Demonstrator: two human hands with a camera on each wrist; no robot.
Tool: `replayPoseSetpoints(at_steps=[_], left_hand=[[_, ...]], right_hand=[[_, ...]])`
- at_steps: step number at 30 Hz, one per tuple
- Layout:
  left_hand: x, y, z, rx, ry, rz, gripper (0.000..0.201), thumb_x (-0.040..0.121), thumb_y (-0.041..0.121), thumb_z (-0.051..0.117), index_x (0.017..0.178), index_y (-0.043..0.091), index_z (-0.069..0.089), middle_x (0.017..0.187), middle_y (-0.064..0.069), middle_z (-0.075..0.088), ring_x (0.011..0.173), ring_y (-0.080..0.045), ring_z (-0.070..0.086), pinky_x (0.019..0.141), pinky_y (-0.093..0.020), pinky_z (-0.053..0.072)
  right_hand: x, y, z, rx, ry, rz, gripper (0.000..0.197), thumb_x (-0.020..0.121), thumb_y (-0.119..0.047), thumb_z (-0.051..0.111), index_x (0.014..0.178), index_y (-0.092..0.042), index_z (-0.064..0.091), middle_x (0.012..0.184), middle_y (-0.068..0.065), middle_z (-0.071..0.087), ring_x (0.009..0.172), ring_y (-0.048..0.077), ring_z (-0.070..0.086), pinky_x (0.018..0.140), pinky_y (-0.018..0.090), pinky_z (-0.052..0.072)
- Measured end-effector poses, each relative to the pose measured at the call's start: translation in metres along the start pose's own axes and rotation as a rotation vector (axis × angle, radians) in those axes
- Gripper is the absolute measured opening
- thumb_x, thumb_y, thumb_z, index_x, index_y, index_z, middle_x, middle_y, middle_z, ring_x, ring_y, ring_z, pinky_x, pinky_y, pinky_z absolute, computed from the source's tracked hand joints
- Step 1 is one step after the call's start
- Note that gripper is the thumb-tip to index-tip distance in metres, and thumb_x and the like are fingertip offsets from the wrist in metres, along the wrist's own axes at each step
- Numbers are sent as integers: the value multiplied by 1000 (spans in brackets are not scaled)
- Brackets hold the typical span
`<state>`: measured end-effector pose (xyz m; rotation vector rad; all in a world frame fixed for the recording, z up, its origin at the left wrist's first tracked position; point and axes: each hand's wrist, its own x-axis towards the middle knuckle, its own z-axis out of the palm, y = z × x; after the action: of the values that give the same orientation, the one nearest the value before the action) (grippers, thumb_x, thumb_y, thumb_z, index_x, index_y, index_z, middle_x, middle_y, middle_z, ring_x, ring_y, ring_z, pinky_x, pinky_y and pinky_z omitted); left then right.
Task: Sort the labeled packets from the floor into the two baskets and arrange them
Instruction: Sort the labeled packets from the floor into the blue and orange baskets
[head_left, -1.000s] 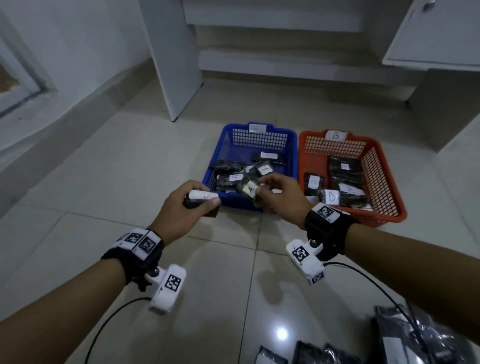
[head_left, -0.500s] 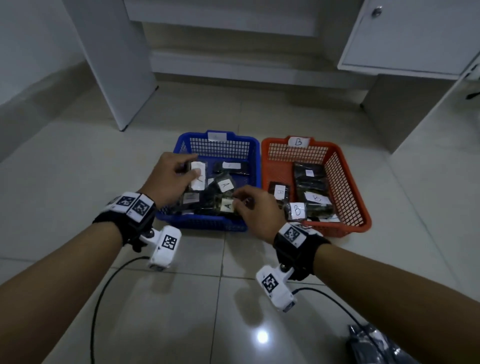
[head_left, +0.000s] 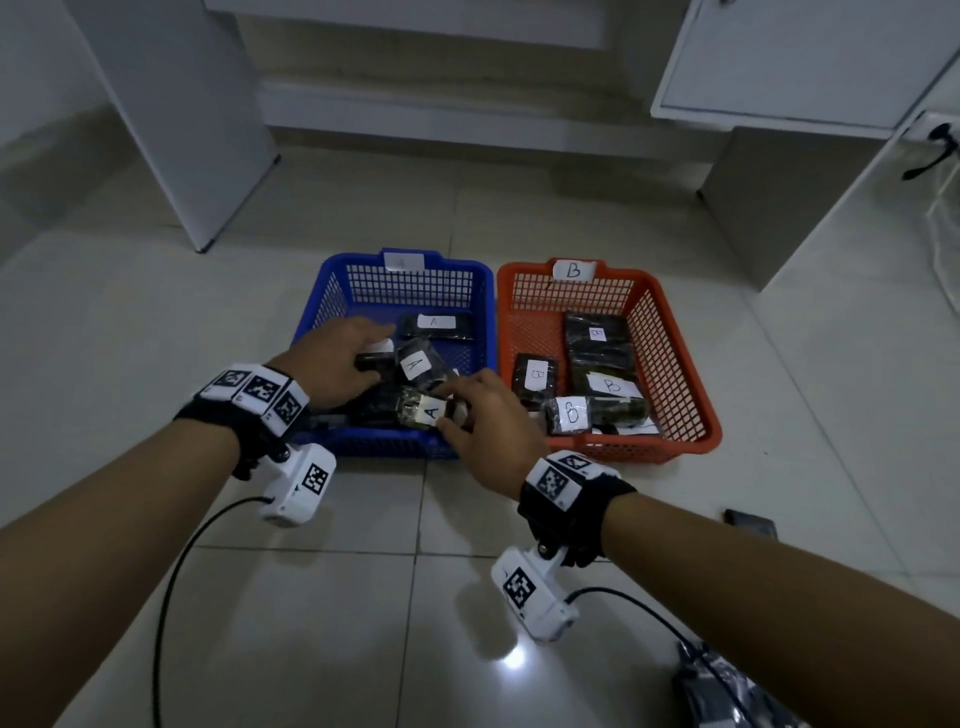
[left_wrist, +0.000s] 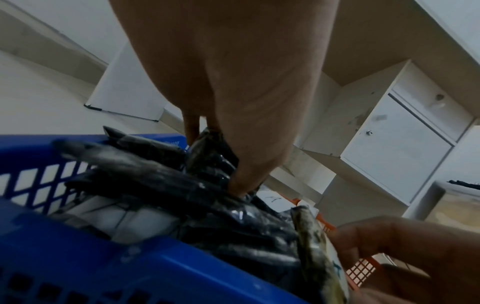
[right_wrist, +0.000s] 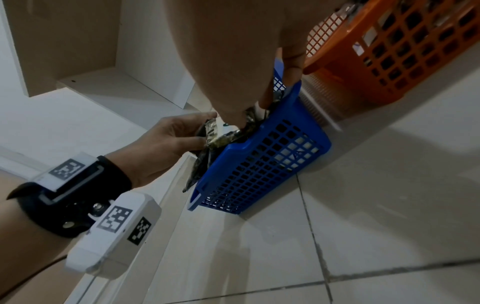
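Note:
A blue basket and an orange basket marked B stand side by side on the tiled floor. Dark packets with white A labels lie in the blue one; packets marked B lie in the orange one. My left hand reaches into the blue basket and grips a dark packet between thumb and fingers. My right hand pinches another packet marked A at the basket's near edge.
More dark packets lie on the floor at the lower right. A small dark item lies on the tiles right of my right arm. White cabinets and an upright panel stand behind the baskets.
Both hands have carried their packets forward from in front of the blue basket into it. The left hand went deeper in; the right stays at the near edge.

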<state>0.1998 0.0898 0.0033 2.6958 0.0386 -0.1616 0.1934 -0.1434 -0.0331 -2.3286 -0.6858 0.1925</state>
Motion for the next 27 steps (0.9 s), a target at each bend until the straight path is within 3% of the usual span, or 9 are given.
replayPoseSetpoints(at_steps=[3,8,14,16,18,20,23,27], left_hand=[[-3,3,-1,-126,-61,-18,74,94,13,63,157,22,25,153,-2,39,140,-21,39,108,-24,30],[-15,-2,-9,-153,124,70,53,84,5,69,133,22,57,136,-3,53,121,-19,51,101,-27,35],[-62,1,3,-160,308,195,38,77,2,71,111,19,65,117,-3,56,112,-22,51,99,-34,41],[-92,-1,13,-179,296,212,33,80,5,71,107,22,66,112,0,55,107,-19,53,95,-31,43],[-132,-4,20,-224,196,165,29,83,8,72,107,24,66,110,3,57,100,-9,54,89,-15,39],[-176,-8,27,-273,15,85,25,86,13,72,107,25,65,107,5,61,95,-3,57,77,-5,39],[-247,-28,45,-233,-285,-40,25,87,26,74,109,31,64,107,11,63,94,-4,59,73,-10,44],[-329,-48,73,-130,-530,-180,38,85,39,75,119,32,60,115,14,56,101,-6,55,90,-31,50]], right_hand=[[1,-3,-1,14,-6,14,37,94,-26,65,130,-24,57,120,-1,49,106,19,57,93,42,53],[-4,-5,-6,24,13,32,40,93,-24,63,132,-24,54,116,-2,47,98,19,59,88,44,55],[-35,1,-13,30,62,-36,37,93,-16,64,129,-19,56,116,-7,43,90,10,55,88,32,53],[-52,1,-9,43,70,-126,35,91,-13,65,125,-17,59,112,-7,44,86,6,49,85,26,47],[-72,-1,2,54,-8,-207,30,91,-13,66,120,-16,61,108,-7,46,83,7,49,81,25,45],[-92,-6,17,20,-203,-233,28,92,-17,65,120,-19,61,108,-7,49,85,10,52,82,31,49],[-123,-15,47,-36,-515,-293,29,93,-22,64,122,-18,63,112,-1,56,92,14,56,86,40,51],[-164,-34,87,-82,-814,-430,33,93,-36,65,122,-19,64,113,1,59,96,17,59,86,41,52]])
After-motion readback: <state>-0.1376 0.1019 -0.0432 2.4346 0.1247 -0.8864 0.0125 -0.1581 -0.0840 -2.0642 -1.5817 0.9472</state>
